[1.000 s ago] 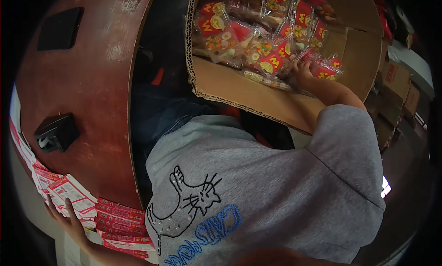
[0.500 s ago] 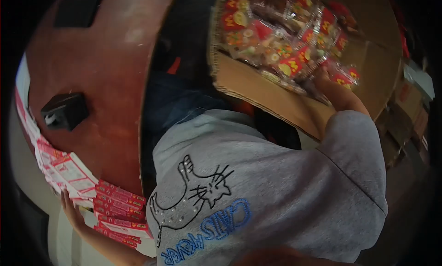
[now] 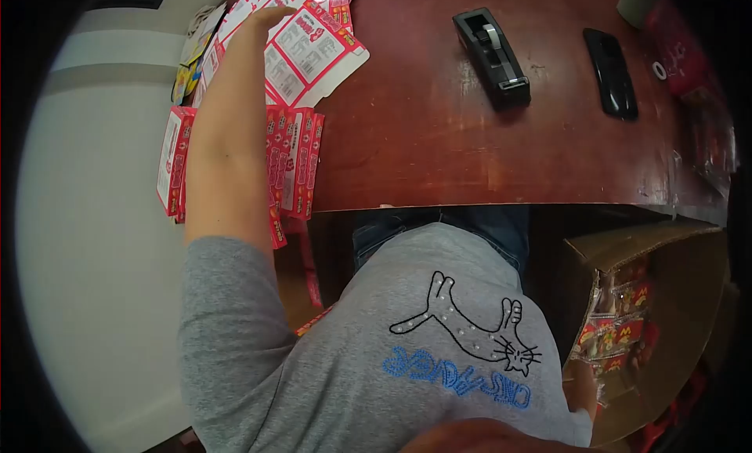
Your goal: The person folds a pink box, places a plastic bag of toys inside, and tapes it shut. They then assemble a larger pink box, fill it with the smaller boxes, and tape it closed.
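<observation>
My left hand [image 3: 272, 16] rests at the top left on a fanned pile of flat pink-and-white printed cartons [image 3: 309, 53]. One digit stretches over them; the others are largely hidden. Below that forearm stands a row of folded red-and-pink boxes [image 3: 294, 163], partly covered by the arm. At the lower right, my right hand [image 3: 580, 382] is down in a brown cardboard box [image 3: 681, 296], beside clear packets with red-and-yellow print [image 3: 619, 333]. My shirt and the box hide its fingers, so whether it holds a packet cannot be made out.
A black tape dispenser [image 3: 497, 61] sits on the reddish-brown table [image 3: 407, 139]. Right of it lies a black phone [image 3: 611, 73]. Clear plastic [image 3: 701, 159] and a tape roll [image 3: 638, 2] are at the right. The table's front edge runs just beyond my lap.
My view has swung from the right-hand box toward the table. My left hand now reaches over the flat cartons, while my right hand remains in the box, its fingers now hidden.
</observation>
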A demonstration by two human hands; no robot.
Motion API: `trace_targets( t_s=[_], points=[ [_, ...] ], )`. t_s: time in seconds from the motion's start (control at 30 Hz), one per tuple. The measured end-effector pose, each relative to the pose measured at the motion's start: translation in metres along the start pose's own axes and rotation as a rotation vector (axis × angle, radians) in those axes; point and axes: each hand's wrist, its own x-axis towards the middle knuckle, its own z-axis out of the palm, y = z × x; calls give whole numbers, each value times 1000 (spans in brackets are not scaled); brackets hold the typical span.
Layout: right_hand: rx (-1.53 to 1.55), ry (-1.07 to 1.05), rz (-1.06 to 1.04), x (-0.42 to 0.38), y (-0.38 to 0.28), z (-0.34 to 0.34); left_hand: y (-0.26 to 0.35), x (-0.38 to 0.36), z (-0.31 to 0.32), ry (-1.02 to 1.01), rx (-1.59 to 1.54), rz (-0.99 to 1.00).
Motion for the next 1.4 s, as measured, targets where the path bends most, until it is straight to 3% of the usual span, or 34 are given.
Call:
trace_targets(
  t_s=[0.1,0.2,0.27,0.33,0.43,0.47,0.53,0.57,0.6,0.63,0.67,0.7,0.77,0.8,0.87,0.93,1.03,1.1,1.17,1.27,1.4],
  points=[
    [128,52,-71,-62,-25,-64,-10,77,8,-247,268,111],
    [163,224,-153,-151,-50,-133,-5,64,38,-122,-44,-87],
    [150,433,-205,-220,-66,-172,-13,73,65,-115,-161,-93],
    [67,828,-312,-275,-76,-193,-12,75,80,-136,-180,-13],
    [-174,1102,-310,-371,-138,-246,10,43,91,99,-135,-195],
    [-403,1224,-384,-384,-133,-257,16,29,92,179,-118,-262],
    [-520,1336,-408,-394,-171,-303,26,8,91,338,-81,-403],
    [-565,1375,-414,-394,-195,-329,29,-1,88,481,-250,-323],
    [-511,1435,-683,-385,-224,-359,32,-7,82,489,-360,-240],
    [-513,1469,-802,-380,-254,-386,39,-15,75,498,-468,-156],
    [-524,1474,-873,-371,-290,-416,51,-39,73,656,-555,-52],
    [-545,1447,-914,-364,-325,-446,57,-56,66,662,-569,-56],
    [-600,1322,-948,-344,-398,-500,68,-85,54,789,-634,227],
    [-631,1243,-943,-330,-435,-524,69,-102,55,800,-643,229],
    [-690,1107,-912,-303,-503,-563,69,-142,64,736,-1197,616],
    [-722,1012,-872,-267,-558,-593,67,-184,77,550,-1464,577],
    [-759,963,-795,-211,-619,-619,59,-192,106,384,-1436,572],
    [-752,1055,-816,-182,-639,-628,59,-190,119,323,-1393,553],
    [-732,1452,-997,-142,-640,-626,54,-186,129,165,-1320,533],
    [-387,1351,-1208,-165,-629,-603,56,-188,131,-11,-1300,568],
    [227,1203,-1616,-210,-592,-500,62,-193,111,-33,-1266,614]
  ],
)
